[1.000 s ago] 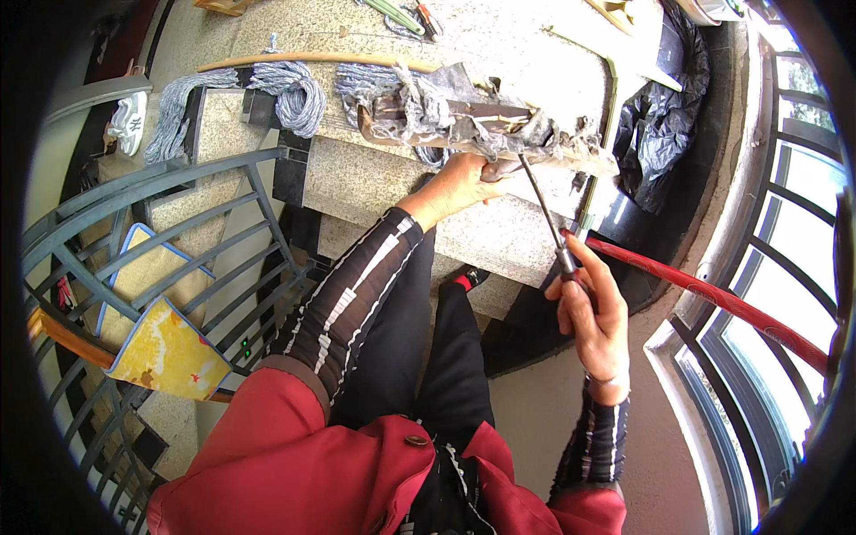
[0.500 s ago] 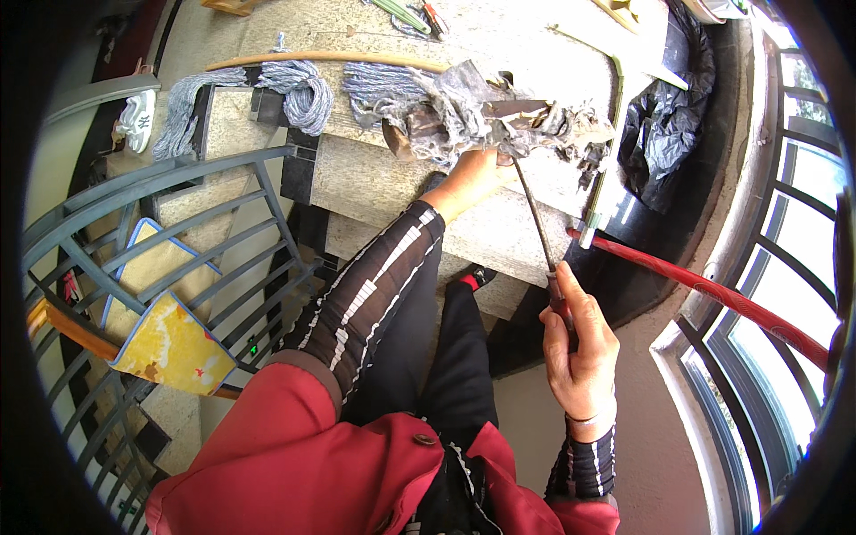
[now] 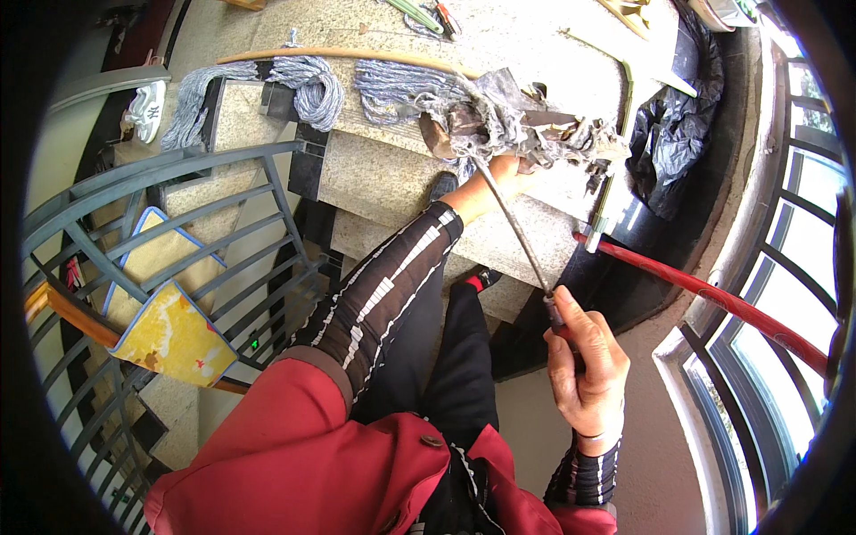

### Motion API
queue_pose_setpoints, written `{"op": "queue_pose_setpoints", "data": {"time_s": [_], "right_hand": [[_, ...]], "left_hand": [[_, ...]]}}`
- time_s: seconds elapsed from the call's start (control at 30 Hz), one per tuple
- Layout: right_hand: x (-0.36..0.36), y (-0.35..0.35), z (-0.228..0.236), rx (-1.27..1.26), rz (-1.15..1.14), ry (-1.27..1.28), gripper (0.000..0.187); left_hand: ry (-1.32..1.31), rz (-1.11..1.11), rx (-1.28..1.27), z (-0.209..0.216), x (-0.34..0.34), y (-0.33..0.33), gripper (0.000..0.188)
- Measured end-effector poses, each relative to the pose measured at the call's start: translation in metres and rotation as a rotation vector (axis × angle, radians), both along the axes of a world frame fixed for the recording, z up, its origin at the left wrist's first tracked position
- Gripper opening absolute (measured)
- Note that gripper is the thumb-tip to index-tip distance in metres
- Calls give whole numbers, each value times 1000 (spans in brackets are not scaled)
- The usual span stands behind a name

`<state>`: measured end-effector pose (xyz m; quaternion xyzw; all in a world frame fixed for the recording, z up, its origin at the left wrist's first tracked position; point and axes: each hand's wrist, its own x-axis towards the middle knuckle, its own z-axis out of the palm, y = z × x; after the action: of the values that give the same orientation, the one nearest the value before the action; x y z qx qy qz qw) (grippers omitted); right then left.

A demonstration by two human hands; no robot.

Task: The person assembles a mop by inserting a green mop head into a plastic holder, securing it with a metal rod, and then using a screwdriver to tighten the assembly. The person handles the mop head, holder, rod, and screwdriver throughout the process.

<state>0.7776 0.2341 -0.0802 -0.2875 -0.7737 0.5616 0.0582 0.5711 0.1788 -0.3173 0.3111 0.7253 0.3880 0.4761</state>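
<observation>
A worn mop head (image 3: pixel 499 120) of tattered grey rags, with brown wood-like pieces showing among them, is held up over the stone steps. My left hand (image 3: pixel 496 185) grips it from below, its fingers mostly hidden behind the rags. In my right hand (image 3: pixel 588 370) is a long screwdriver (image 3: pixel 519 232), its dark red handle wrapped by the fingers. The thin shaft slants up and left, and its tip reaches the lower edge of the rags beside my left hand. Whether the tip is in the rags or only against them, I cannot tell.
Blue-grey mop strands (image 3: pixel 308 94) lie on the steps below a long wooden stick (image 3: pixel 357 54). A red pole (image 3: pixel 704 290) slants at the right, near a black plastic bag (image 3: pixel 673 134). Metal railing (image 3: pixel 169 169) with a yellow mat (image 3: pixel 174 339) stands left.
The screwdriver tip has moved left, from the right side of my left hand to the rags on its other side. The mop head and my left hand have shifted slightly right.
</observation>
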Motion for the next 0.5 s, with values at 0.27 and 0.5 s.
{"op": "queue_pose_setpoints", "data": {"time_s": [0.27, 0.5], "right_hand": [[2, 10, 10, -19, 5, -71, 45], [1, 3, 2, -545, -171, -38, 44]], "left_hand": [[171, 5, 22, -8, 10, -2, 42], [373, 73, 88, -4, 21, -2, 34]]}}
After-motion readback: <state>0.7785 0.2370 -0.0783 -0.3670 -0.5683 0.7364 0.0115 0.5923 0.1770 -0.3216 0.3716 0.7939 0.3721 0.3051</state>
